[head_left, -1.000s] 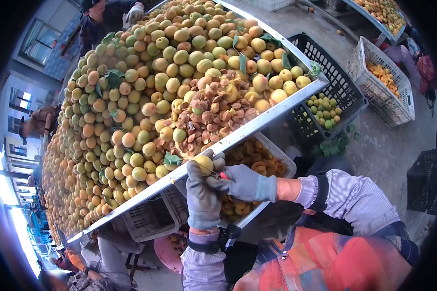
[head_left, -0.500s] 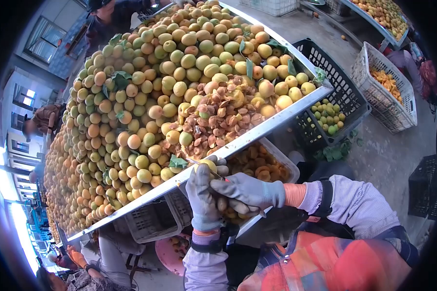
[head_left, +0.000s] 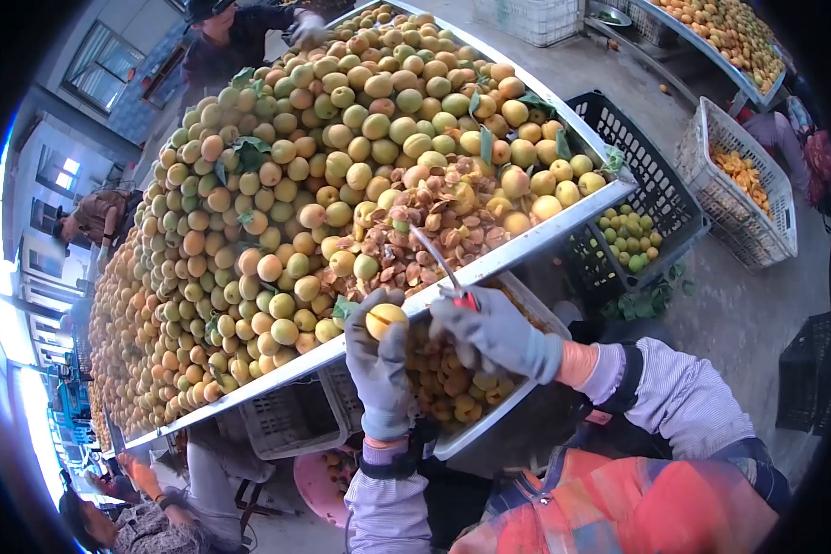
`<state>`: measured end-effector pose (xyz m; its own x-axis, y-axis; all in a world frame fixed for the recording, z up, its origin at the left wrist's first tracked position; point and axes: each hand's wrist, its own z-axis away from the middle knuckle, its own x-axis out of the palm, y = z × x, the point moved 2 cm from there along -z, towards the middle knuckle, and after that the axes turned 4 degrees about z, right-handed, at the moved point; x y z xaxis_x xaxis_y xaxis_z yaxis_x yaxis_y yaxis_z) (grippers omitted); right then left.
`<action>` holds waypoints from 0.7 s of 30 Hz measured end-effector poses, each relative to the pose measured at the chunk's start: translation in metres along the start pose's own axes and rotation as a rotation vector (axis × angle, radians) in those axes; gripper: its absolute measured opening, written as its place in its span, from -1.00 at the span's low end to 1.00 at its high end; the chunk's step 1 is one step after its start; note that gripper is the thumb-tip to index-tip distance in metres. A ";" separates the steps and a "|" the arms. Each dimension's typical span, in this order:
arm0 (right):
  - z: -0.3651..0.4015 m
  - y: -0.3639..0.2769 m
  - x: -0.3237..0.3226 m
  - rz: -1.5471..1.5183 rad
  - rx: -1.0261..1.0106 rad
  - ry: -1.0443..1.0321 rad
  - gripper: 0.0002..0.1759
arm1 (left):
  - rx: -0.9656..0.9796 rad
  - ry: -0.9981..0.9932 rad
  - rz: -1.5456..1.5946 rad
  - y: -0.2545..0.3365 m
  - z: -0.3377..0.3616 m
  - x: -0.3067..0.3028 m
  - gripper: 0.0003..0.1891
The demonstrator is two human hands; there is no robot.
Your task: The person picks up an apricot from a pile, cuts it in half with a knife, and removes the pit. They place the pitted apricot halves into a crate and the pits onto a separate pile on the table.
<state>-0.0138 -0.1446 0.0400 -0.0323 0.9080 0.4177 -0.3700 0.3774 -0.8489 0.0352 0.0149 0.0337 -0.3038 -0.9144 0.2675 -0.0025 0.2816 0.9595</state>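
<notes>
My left hand (head_left: 379, 383), in a grey glove, is closed on a yellow apricot (head_left: 386, 321) just outside the table's metal rim. A dark cut line runs across the fruit. In my gloved right hand (head_left: 506, 338) is a knife with a red handle and a thin curved blade (head_left: 436, 256). The blade points up and away over the rim, apart from the apricot. Beyond its tip lies a heap of brown pits (head_left: 414, 242) among the whole apricots (head_left: 277, 222). Below my hands, a container (head_left: 543, 316) holds orange and yellow fruit, partly hidden by my right hand.
A black crate (head_left: 683, 208) with green fruit and a white crate (head_left: 776, 231) with orange pieces stand at the right. An empty-looking grey crate (head_left: 291, 420) and a pink basin (head_left: 319, 485) sit under the table. Co-workers are around the left and far sides.
My hands have come apart. The knife has moved away from the apricot and its blade now shows raised over the rim, while my left hand has turned the cut fruit into view.
</notes>
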 end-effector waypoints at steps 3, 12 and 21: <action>-0.010 0.002 -0.004 0.032 -0.079 0.107 -0.50 | 0.164 -0.041 -0.251 0.003 0.004 0.015 -0.51; -0.019 0.014 -0.008 0.197 -0.105 0.045 -0.48 | 0.137 -0.088 -0.348 -0.006 0.013 0.026 -0.56; -0.019 0.018 -0.008 0.045 -0.310 -0.011 -0.58 | -0.251 -0.055 0.515 -0.016 0.004 0.008 -0.44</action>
<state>-0.0024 -0.1416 0.0153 -0.0531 0.9237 0.3795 -0.0669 0.3759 -0.9243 0.0292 0.0039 0.0203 -0.2549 -0.6591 0.7076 0.3830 0.6031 0.6997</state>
